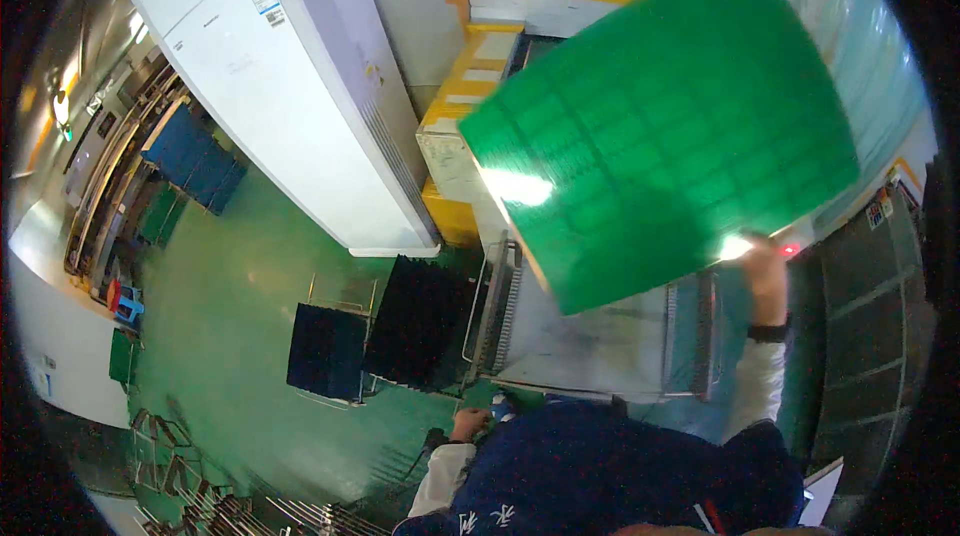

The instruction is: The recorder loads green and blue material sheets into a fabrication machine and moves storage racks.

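My right hand (765,271) is closed on the lower right edge of a large green circuit board panel (660,146). The panel is raised and tilted, with darker grid lines and bright glare on its face. Under it stands a metal frame with a pale flat bed (590,341) and slotted, comb-like sides. Low and close to my body, my left hand (470,424) looks curled. Whatever it may hold is hidden. Just beyond it are dark upright panels packed in racks, a larger stack (420,321) and a smaller one (327,351).
A tall white air conditioner (270,86) stands at the back left. Beside it is a machine edged with yellow tape (470,76). Dark shelving (870,336) runs along the right. Metal racks (170,451) stand at lower left on the green floor (235,336); blue panels (190,156) lean further back.
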A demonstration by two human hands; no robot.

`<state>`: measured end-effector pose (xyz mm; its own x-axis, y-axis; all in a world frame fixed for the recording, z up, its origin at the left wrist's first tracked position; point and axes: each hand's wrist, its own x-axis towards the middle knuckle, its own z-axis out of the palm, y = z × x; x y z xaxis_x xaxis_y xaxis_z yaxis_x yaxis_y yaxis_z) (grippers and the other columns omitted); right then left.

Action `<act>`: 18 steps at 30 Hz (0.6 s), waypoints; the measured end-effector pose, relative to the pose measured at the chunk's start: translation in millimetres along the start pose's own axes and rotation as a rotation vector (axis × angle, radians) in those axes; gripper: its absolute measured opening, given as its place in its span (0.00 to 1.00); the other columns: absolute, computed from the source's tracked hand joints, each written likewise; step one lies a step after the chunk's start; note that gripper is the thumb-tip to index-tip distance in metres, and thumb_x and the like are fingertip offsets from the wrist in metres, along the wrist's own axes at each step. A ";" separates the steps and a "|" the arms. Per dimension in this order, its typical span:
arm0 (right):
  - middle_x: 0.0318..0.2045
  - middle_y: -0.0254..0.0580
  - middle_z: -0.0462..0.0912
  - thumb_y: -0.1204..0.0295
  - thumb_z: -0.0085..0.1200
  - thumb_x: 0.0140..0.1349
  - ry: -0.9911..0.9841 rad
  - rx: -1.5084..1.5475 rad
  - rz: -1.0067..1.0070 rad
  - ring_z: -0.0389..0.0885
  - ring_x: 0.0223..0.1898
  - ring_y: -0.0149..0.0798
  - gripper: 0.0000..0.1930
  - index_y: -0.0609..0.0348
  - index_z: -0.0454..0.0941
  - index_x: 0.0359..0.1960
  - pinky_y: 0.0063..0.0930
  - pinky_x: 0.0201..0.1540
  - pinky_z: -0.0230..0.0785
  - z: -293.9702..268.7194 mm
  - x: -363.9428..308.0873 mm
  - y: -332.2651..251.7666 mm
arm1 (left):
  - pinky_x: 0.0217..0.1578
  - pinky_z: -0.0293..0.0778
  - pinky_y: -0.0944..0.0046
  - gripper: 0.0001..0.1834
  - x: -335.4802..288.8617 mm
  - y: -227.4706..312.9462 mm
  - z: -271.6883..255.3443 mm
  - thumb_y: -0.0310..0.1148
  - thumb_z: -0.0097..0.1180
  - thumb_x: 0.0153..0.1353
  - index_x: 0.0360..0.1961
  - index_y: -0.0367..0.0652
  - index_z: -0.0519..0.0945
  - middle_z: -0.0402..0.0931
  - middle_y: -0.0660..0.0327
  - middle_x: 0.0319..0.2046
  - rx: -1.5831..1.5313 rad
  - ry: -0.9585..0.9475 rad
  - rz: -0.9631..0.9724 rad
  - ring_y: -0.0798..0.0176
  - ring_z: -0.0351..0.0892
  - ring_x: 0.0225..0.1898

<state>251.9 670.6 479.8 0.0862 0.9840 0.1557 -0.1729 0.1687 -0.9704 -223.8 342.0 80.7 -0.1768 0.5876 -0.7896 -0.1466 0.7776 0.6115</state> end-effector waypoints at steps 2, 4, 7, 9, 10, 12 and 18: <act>0.24 0.38 0.76 0.78 0.53 0.49 0.038 0.173 0.141 0.73 0.25 0.34 0.03 0.59 0.75 0.27 0.30 0.29 0.66 22.0 -20.6 14.7 | 0.25 0.73 0.66 0.17 -9.4 19.1 2.9 0.42 0.58 0.47 0.31 0.37 0.80 0.78 0.60 0.23 0.067 0.017 0.005 0.67 0.77 0.23; 0.20 0.36 0.74 0.75 0.54 0.48 -0.038 0.146 0.116 0.72 0.22 0.34 0.03 0.57 0.73 0.22 0.29 0.28 0.66 16.8 -28.3 57.9 | 0.26 0.73 0.66 0.17 -6.9 17.3 2.4 0.42 0.58 0.47 0.31 0.37 0.80 0.79 0.59 0.24 0.127 0.028 0.034 0.66 0.78 0.24; 0.17 0.34 0.73 0.73 0.56 0.48 0.061 0.037 0.178 0.71 0.20 0.34 0.05 0.56 0.72 0.19 0.28 0.27 0.66 49.0 -48.1 64.5 | 0.27 0.74 0.65 0.17 -5.8 22.1 1.6 0.42 0.58 0.47 0.30 0.37 0.80 0.79 0.57 0.25 0.344 0.080 0.126 0.64 0.79 0.25; 0.17 0.35 0.73 0.72 0.55 0.49 0.106 0.236 0.331 0.72 0.20 0.34 0.05 0.56 0.73 0.20 0.27 0.28 0.66 45.9 -49.3 83.7 | 0.27 0.74 0.64 0.17 -9.1 27.0 4.1 0.42 0.58 0.46 0.30 0.37 0.80 0.79 0.57 0.25 0.560 0.122 0.191 0.63 0.79 0.24; 0.18 0.35 0.73 0.73 0.55 0.50 0.099 0.361 0.394 0.72 0.21 0.34 0.05 0.56 0.73 0.20 0.28 0.28 0.66 40.0 -47.6 100.2 | 0.27 0.74 0.64 0.17 -9.6 28.5 2.8 0.42 0.58 0.46 0.30 0.36 0.80 0.79 0.57 0.25 0.563 0.122 0.167 0.63 0.79 0.24; 0.27 0.35 0.75 0.72 0.52 0.54 -0.011 0.338 0.361 0.73 0.30 0.33 0.05 0.57 0.73 0.31 0.26 0.34 0.66 37.4 -46.3 123.5 | 0.26 0.74 0.63 0.17 -7.5 25.3 -0.3 0.41 0.59 0.46 0.30 0.36 0.80 0.79 0.57 0.24 0.461 0.107 0.071 0.63 0.78 0.23; 0.24 0.36 0.76 0.72 0.53 0.54 0.114 0.535 0.512 0.74 0.28 0.36 0.04 0.58 0.74 0.24 0.30 0.33 0.69 61.8 -38.5 105.5 | 0.25 0.74 0.65 0.15 -22.1 36.7 4.0 0.38 0.58 0.46 0.29 0.36 0.80 0.78 0.58 0.23 0.117 0.053 0.042 0.64 0.78 0.21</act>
<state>169.8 654.0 382.8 -0.0373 0.9400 -0.3391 -0.6695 -0.2754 -0.6898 -221.4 358.4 120.4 -0.2317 0.6104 -0.7575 -0.0235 0.7749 0.6316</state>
